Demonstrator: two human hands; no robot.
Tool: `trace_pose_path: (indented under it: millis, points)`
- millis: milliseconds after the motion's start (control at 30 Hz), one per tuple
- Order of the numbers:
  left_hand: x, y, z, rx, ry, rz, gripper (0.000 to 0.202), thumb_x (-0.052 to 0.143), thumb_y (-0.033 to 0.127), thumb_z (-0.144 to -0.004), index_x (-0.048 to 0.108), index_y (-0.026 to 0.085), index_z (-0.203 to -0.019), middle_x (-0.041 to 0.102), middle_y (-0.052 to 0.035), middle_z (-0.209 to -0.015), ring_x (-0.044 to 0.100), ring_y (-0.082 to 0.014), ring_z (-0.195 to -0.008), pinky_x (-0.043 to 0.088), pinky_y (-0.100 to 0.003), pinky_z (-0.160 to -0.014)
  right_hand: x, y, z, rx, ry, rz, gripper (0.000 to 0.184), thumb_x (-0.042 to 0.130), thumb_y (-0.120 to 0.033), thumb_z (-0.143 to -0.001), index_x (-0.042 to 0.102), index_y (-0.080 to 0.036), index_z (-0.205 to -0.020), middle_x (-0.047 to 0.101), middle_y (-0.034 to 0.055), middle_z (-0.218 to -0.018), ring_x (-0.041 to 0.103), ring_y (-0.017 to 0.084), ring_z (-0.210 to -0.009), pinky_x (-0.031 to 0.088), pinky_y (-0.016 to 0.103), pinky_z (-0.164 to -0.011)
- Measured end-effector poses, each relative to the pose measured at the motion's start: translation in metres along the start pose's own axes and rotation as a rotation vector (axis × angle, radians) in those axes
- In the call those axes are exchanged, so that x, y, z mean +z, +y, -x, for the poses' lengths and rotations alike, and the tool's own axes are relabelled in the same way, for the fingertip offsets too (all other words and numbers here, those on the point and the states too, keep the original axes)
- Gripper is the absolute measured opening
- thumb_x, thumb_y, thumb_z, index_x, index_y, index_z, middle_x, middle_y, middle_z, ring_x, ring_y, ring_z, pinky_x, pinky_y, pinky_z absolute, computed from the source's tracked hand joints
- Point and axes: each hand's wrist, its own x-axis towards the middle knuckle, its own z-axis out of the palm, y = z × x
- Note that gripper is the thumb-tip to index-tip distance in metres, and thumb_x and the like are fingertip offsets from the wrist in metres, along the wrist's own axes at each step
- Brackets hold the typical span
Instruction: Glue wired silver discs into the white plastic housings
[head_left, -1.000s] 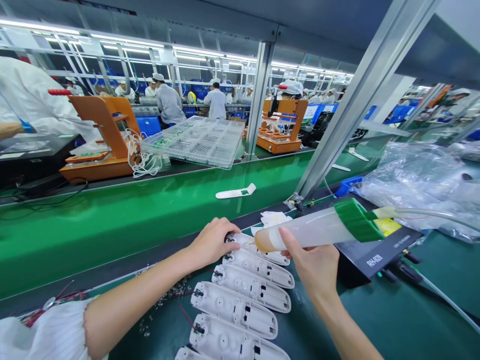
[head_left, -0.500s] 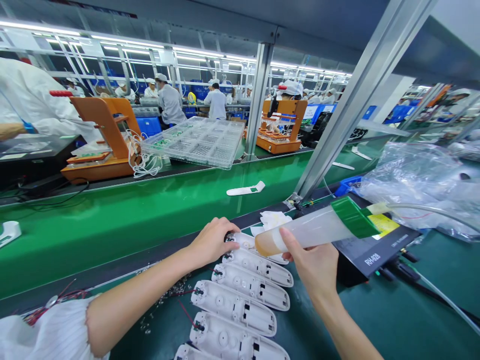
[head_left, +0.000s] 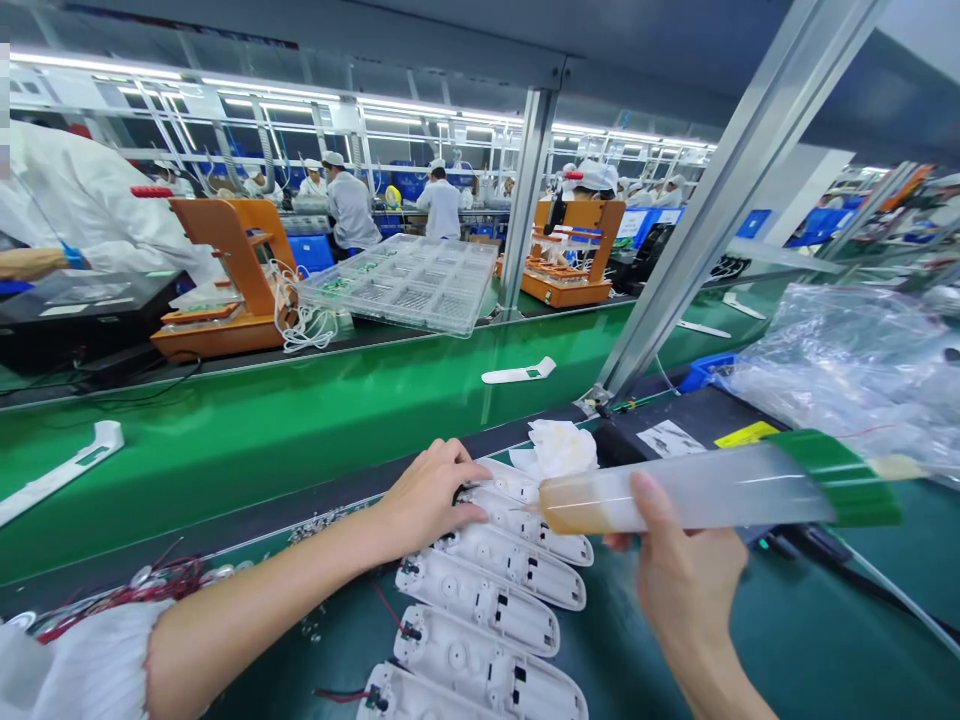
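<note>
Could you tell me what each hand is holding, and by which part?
The right hand grips the syringe around its barrel, near the amber tip. The left hand holds nothing; its fingers rest on a white shell.

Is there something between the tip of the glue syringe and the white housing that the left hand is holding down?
Nothing visible. The syringe in the right hand points its amber end at the top white housing, which the left hand presses on. The crumpled tissue lies just behind, off the path.
</note>
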Motion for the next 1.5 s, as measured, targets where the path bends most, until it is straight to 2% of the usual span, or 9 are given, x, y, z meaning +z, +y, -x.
trace_pose_path:
  millis: [167,367,700,1133,1367,1500]
  points:
    - [0.004,0.001,0.005,0.023,-0.005,-0.043,0.033,0.069,0.021,-0.074,0.061,0.023,-0.106,0.05,-0.0038,-0.096,0.046,-0.0205,-0.09,0.041,-0.034,-0.079,0.006,-0.003,0.015,0.01,-0.11,0.184,0.033,0.064,-0.046,-0.066,0.057,-0.014,-0.064,0.055,0.0005,-0.049,0.048,0.013,-0.038,0.041,0.028,-0.044]
    - [0.004,0.001,0.005,0.026,-0.006,-0.032,0.031,0.067,0.022,-0.075,0.06,0.022,-0.105,0.05,-0.0039,-0.096,0.046,-0.0208,-0.09,0.04,-0.034,-0.079,0.007,0.001,0.013,-0.038,-0.162,0.272,0.036,0.062,-0.05,-0.067,0.055,-0.017,-0.057,0.053,-0.0011,-0.043,0.05,0.014,-0.041,0.041,0.03,-0.053]
    - [0.003,0.003,0.006,0.007,-0.027,-0.022,0.03,0.067,0.023,-0.076,0.06,0.021,-0.106,0.051,-0.0041,-0.096,0.045,-0.0212,-0.089,0.04,-0.035,-0.079,0.011,0.001,0.015,0.006,-0.172,0.243,0.034,0.064,-0.049,-0.066,0.057,-0.015,-0.059,0.052,-0.0016,-0.042,0.047,0.013,-0.038,0.039,0.029,-0.047]
    - [0.004,0.0,0.005,0.032,-0.024,-0.042,0.03,0.066,0.024,-0.077,0.059,0.023,-0.106,0.051,-0.0034,-0.097,0.045,-0.0209,-0.089,0.039,-0.035,-0.08,0.007,-0.001,0.012,0.036,-0.152,0.285,0.035,0.064,-0.05,-0.064,0.057,-0.016,-0.059,0.05,-0.002,-0.038,0.045,0.013,-0.035,0.039,0.031,-0.045]
    - [0.004,0.0,0.006,0.031,-0.017,-0.032,0.029,0.065,0.024,-0.078,0.059,0.023,-0.105,0.051,-0.0032,-0.096,0.044,-0.0202,-0.088,0.039,-0.034,-0.078,0.005,0.003,0.009,0.015,-0.13,0.31,0.04,0.064,-0.055,-0.063,0.059,-0.015,-0.062,0.052,-0.0002,-0.042,0.049,0.016,-0.04,0.042,0.032,-0.047]
    - [0.005,0.0,0.005,0.034,-0.022,-0.03,0.03,0.065,0.024,-0.078,0.059,0.022,-0.107,0.051,-0.0034,-0.096,0.044,-0.0201,-0.088,0.039,-0.034,-0.078,0.006,0.003,0.01,-0.026,-0.141,0.319,0.037,0.063,-0.053,-0.064,0.058,-0.016,-0.059,0.053,0.0004,-0.044,0.05,0.016,-0.043,0.041,0.031,-0.05]
